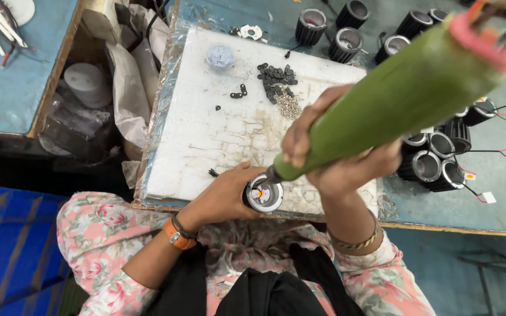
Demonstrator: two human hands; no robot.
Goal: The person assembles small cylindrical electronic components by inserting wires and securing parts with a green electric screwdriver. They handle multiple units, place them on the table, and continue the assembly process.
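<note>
gripping the green electric screwdriver (393, 99) with fingers curled tight round its body, the right hand (346, 164) holds the tip down into a small round lamp housing (263, 193). the left hand (226, 196) wraps closed around that housing at the near edge of the white foam board (206, 134) on the tabletop (499, 187). the housing is black-sided with a silvery rim and an orange spot inside.

The middle of the white foam board (206, 140) lies bare, giving passage from the left. Farther back, a heap of small black parts (275, 79) and screws (290, 106) blocks it. On the right, black finned lamp housings (431, 158) crowd close, their thin wires (493, 152) probably trailing across the table.
</note>
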